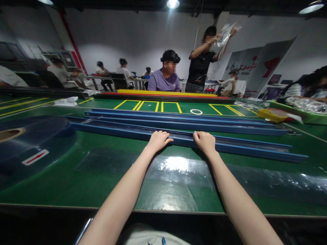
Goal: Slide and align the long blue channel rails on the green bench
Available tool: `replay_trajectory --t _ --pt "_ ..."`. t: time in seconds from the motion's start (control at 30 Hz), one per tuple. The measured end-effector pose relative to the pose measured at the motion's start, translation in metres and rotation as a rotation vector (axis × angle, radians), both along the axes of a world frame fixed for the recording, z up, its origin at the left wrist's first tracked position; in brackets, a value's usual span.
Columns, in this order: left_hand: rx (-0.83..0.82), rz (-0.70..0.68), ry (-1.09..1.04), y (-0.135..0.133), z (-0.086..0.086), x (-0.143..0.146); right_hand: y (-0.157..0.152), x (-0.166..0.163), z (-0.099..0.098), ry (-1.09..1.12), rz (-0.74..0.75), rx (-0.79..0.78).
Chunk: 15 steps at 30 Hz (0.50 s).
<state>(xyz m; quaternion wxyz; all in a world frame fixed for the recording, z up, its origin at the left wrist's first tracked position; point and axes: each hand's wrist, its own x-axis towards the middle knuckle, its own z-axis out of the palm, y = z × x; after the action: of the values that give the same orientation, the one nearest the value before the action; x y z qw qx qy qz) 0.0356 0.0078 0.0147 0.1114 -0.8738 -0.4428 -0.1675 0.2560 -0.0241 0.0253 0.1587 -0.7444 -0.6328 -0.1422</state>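
Note:
A long blue channel strip (245, 147) lies across the green table, slanting slightly toward me at its right end. Both my left hand (159, 140) and my right hand (205, 141) are closed over it near its middle, a short gap apart, fingers hooked past the near edge. Behind it rests a second blue channel strip (230, 127), close to the first and touched by neither hand. Between my forearms and reaching out on both sides, a clear plastic film (176, 183) lies flat and shiny on the table.
A large roll of clear film (51, 136) with a cardboard core sits at left. Yellow, red and black strips (163, 94) lie at the back. A white ring (196, 111), a yellow tray (272, 115) and a green tray (311, 117) stand farther off. Several people (165, 80) are beyond the table.

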Motion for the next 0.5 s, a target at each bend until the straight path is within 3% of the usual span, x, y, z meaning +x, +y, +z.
replay_trajectory --t 0.2,0.5 --pt "0.024 0.000 -0.009 -0.001 -0.003 0.000 0.000 -0.019 -0.007 -0.027 0.082 0.147" --pt "0.053 -0.018 -0.043 0.000 -0.008 0.000 0.008 -0.018 -0.008 -0.028 0.052 0.096"
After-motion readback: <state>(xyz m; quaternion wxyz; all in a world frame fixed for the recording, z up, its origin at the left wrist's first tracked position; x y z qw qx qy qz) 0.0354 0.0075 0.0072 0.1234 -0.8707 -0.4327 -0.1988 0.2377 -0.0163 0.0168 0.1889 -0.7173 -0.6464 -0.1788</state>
